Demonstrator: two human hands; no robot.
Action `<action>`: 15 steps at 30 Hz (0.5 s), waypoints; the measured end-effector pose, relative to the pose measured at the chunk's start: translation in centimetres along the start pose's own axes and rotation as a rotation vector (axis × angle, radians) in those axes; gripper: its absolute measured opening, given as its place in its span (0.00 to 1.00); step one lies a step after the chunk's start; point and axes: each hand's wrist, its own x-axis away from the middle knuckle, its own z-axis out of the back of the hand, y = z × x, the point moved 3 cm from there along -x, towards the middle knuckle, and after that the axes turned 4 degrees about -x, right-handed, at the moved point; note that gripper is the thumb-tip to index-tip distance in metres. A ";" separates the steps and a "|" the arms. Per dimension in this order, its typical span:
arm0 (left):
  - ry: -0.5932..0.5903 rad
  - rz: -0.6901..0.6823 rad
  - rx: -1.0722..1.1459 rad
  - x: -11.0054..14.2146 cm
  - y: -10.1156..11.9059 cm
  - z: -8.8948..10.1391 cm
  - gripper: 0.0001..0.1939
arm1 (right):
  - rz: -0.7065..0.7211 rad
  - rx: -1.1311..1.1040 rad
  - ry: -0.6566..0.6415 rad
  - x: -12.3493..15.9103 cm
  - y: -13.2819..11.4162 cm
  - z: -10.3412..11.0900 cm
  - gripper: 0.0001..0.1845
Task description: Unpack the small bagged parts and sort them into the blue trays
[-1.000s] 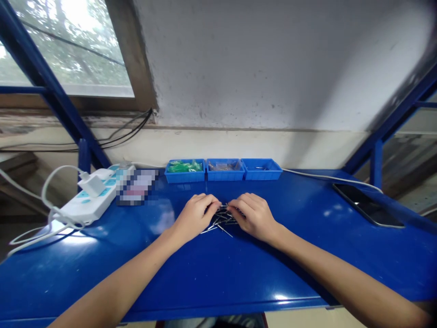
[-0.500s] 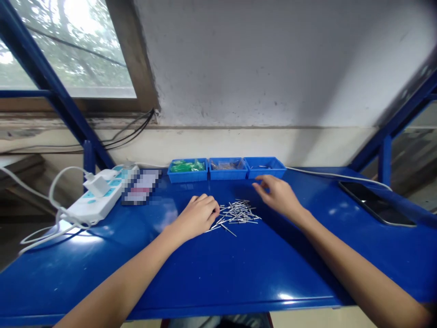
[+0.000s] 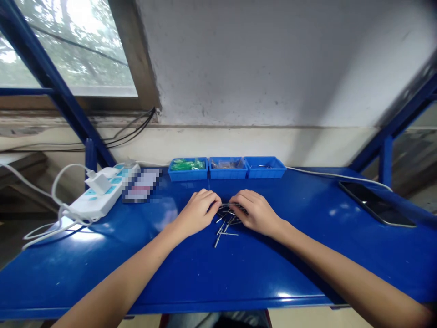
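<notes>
A loose heap of thin silver blind rivets (image 3: 225,224) lies on the blue table, partly hidden by my hands. My left hand (image 3: 199,212) is at the left side of the heap, thumb and forefinger pinched on the end of a rivet (image 3: 225,204). Facing it from the right, my right hand (image 3: 254,210) curls over the heap, its fingertips closed at the other end of that same rivet. Its palm covers part of the heap. Several rivets lie scattered toward the front, crossing one another.
Against the wall stand three blue bins: one with green packets (image 3: 187,174), one with clear bags (image 3: 228,174), one with a few metal pieces (image 3: 265,173). A white power strip (image 3: 92,200) and a blurred-out object (image 3: 141,184) are left; a black phone (image 3: 375,204) lies right.
My right hand was lifted by the right bin with fingers apart half a second ago; it has come back to the heap and closed. Some rivets have shifted toward the front.
</notes>
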 end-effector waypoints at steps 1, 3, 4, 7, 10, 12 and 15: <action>0.004 -0.005 0.015 0.0 0.1 0.1 0.11 | 0.007 0.009 0.020 0.0 0.0 0.1 0.07; 0.015 -0.008 0.043 0.0 0.1 0.3 0.11 | 0.008 0.029 0.048 0.0 0.0 0.1 0.07; 0.029 -0.003 0.058 0.0 0.1 0.5 0.09 | 0.003 0.037 0.058 0.0 0.0 0.2 0.07; 0.081 -0.006 0.078 0.0 0.2 0.8 0.05 | -0.014 0.038 0.072 0.0 0.0 0.2 0.08; 0.097 -0.034 0.049 0.1 0.3 0.9 0.08 | -0.007 0.022 0.076 -0.1 -0.1 0.3 0.09; 0.113 -0.027 0.045 0.1 0.4 0.9 0.09 | 0.002 0.013 0.084 -0.1 -0.2 0.2 0.08; 0.125 -0.010 0.056 0.1 0.4 1.0 0.11 | 0.025 0.022 0.094 0.0 -0.3 0.2 0.07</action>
